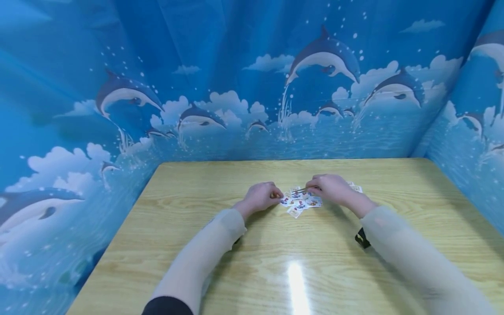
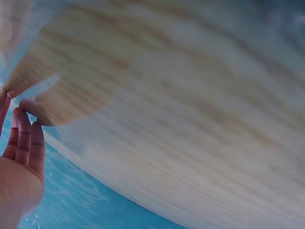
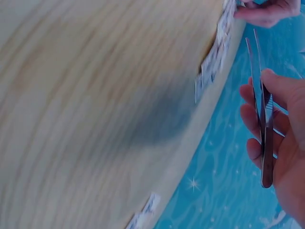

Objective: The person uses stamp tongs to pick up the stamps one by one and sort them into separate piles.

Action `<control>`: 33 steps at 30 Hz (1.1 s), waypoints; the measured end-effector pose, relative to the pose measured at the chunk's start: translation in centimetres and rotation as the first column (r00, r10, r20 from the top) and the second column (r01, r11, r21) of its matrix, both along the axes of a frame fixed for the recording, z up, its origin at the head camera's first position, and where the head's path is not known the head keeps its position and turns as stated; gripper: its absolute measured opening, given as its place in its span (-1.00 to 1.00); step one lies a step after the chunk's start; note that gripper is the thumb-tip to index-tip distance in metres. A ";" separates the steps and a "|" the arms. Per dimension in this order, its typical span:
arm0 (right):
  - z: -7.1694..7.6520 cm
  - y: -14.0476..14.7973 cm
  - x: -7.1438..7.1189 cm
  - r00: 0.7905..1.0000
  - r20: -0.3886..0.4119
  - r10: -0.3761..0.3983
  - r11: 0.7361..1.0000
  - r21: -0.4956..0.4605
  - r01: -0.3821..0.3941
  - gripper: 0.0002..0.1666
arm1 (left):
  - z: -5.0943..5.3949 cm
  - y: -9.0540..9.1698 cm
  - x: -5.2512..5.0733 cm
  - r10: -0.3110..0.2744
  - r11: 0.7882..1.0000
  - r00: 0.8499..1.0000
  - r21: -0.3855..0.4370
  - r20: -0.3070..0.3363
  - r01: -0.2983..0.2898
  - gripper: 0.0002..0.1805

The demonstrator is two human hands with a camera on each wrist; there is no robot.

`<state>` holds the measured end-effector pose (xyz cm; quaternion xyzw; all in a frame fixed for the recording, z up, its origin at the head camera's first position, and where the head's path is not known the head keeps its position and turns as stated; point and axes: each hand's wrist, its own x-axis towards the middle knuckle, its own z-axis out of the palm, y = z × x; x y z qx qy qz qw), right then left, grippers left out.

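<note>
My right hand grips metal tweezers between thumb and fingers. The tips of the tweezers stand slightly apart, over a loose pile of small printed cards in the head view. At the pile's left edge is my left hand, its fingertips at or touching the outermost card. The left wrist view shows several fingers of that hand fairly straight; whether a card lies between thumb and forefinger is hidden. In the right wrist view, the cards lie overlapping beside the left fingertips.
A few more small cards lie just right of my right hand, partly covered by it. All of this is on a light wooden table. Blue curtains with dolphins hang behind the table and at its sides.
</note>
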<state>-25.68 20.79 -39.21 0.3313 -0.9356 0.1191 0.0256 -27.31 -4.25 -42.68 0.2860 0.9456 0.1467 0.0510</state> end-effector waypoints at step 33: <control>-0.3 -1.3 -1.0 0.997 0.082 -0.008 0.994 0.108 -0.001 -0.80 | 0.0 0.1 0.1 -0.006 1.000 1.000 -0.023 -0.013 0.006 -0.78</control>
